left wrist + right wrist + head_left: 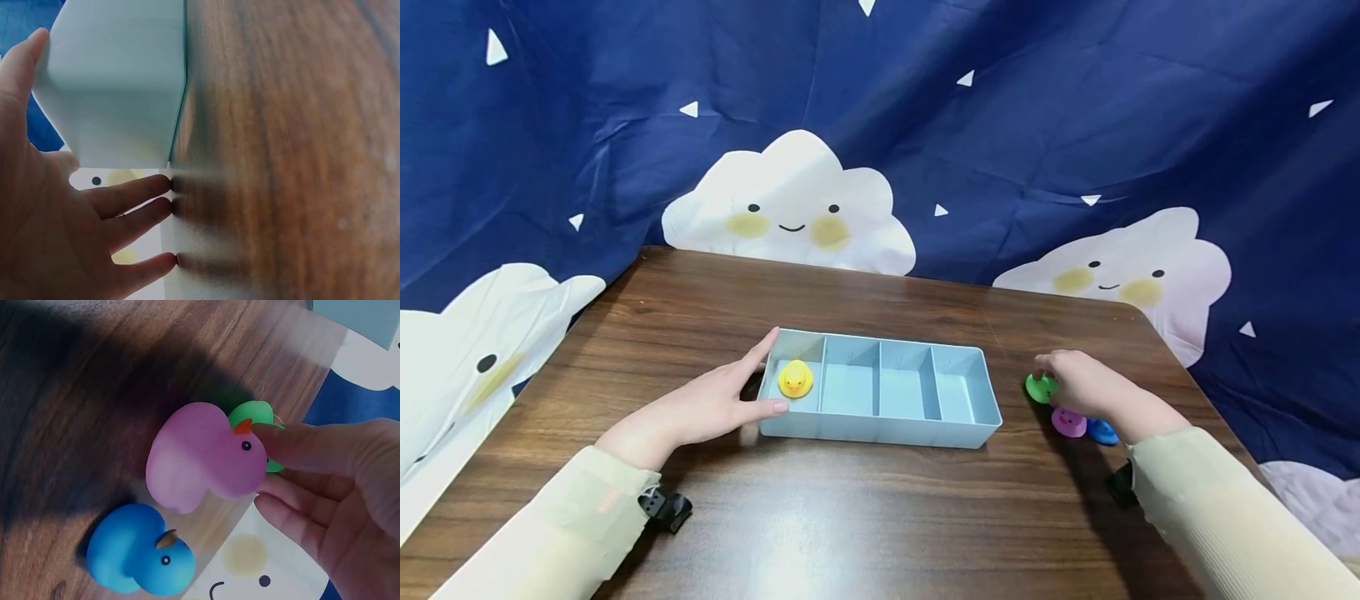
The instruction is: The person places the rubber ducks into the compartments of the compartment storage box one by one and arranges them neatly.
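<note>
Green duck [1037,389] seems pinched; head view adds compartments [850,379].

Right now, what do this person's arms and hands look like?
The left hand and right hand wear no gloves. The left sleeve and right sleeve are pale cream, the right one finely ribbed. A black device is worn at the left wrist, and a black piece shows at the right.
</note>
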`<state>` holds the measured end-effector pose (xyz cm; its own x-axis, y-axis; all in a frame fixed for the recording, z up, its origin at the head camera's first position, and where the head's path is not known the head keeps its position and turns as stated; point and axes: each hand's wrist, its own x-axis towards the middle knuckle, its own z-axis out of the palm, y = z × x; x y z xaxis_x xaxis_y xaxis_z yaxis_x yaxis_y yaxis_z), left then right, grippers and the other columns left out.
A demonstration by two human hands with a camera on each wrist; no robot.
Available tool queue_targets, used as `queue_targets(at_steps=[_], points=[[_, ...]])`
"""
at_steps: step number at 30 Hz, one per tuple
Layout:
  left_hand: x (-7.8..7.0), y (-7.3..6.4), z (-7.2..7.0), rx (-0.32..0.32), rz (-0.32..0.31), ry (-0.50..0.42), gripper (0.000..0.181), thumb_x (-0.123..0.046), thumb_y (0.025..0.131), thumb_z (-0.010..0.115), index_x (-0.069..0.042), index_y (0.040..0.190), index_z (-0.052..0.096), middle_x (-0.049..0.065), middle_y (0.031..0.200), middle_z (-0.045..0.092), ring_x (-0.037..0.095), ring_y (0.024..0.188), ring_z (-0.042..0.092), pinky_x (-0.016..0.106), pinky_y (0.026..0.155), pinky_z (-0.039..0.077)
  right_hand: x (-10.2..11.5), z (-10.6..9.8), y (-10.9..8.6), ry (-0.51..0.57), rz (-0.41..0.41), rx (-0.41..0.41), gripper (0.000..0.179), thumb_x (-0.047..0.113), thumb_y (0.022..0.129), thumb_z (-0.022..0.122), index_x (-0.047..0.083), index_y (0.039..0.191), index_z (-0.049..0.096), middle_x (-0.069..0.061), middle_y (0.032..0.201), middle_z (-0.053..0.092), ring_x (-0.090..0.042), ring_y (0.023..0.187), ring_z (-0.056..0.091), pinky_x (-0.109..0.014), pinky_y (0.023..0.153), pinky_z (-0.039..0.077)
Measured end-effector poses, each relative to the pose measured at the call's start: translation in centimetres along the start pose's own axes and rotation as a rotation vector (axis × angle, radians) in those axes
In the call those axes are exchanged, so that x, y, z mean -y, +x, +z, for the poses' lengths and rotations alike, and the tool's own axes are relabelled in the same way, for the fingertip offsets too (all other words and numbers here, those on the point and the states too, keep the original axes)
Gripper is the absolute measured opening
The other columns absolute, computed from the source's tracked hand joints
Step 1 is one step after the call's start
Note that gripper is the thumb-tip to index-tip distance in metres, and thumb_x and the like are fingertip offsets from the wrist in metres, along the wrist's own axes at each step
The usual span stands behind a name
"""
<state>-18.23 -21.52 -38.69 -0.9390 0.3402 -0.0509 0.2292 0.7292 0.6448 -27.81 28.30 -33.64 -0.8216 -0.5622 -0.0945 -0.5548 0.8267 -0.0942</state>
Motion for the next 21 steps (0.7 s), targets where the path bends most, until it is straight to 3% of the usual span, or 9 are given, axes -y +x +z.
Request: queue_targets(at_steps=[6, 13, 16, 21], points=[[-0.07, 0.02, -0.06, 0.009, -0.007, 0.004, 0.098, -0.063, 0.090, 0.059, -0.041, 0.156, -0.009, 0.016, 0.152, 0.040, 0.039, 0.138, 0.036, 0.061, 0.106, 0.030, 0.08, 0.06, -0.03, -0.003, -0.002, 0.009, 0.030, -0.015, 0.068, 0.075, -0.003, 0.093, 0.066, -0.008, 0.086, 0.065, -0.023, 0.077, 0.058, -0.045, 0.073, 0.051], [-0.22, 0.03, -0.11, 0.009, -0.007, -0.001, 0.098, -0.062, 0.091, 0.060, -0.040, 0.157, -0.009, 0.016, 0.152, 0.039, 0.039, 0.138, 0.036, 0.061, 0.106, 0.030, 0.24, 0.11, -0.10, -0.003, 0.009, 0.008, 0.044, -0.003, 0.070, 0.084, -0.014, 0.107, 0.063, -0.018, 0.094, 0.067, -0.032, 0.088, 0.063, -0.052, 0.082, 0.051], [-0.22, 0.05, -0.11, 0.010, -0.007, -0.005, 0.098, -0.062, 0.091, 0.061, -0.040, 0.157, -0.009, 0.015, 0.152, 0.040, 0.039, 0.138, 0.035, 0.061, 0.107, 0.029, 0.28, 0.18, -0.07, -0.014, 0.011, -0.004, 0.041, -0.004, 0.073, 0.081, -0.015, 0.108, 0.062, -0.020, 0.095, 0.067, -0.034, 0.090, 0.063, -0.053, 0.083, 0.050], [-0.18, 0.02, -0.07, 0.007, -0.004, 0.000, 0.099, -0.062, 0.090, 0.061, -0.039, 0.157, -0.009, 0.016, 0.152, 0.040, 0.039, 0.138, 0.036, 0.060, 0.107, 0.029, 0.37, -0.02, -0.03, -0.015, 0.000, -0.032, 0.028, -0.007, 0.072, 0.078, -0.007, 0.097, 0.065, -0.013, 0.087, 0.064, -0.027, 0.080, 0.059, -0.050, 0.077, 0.051]])
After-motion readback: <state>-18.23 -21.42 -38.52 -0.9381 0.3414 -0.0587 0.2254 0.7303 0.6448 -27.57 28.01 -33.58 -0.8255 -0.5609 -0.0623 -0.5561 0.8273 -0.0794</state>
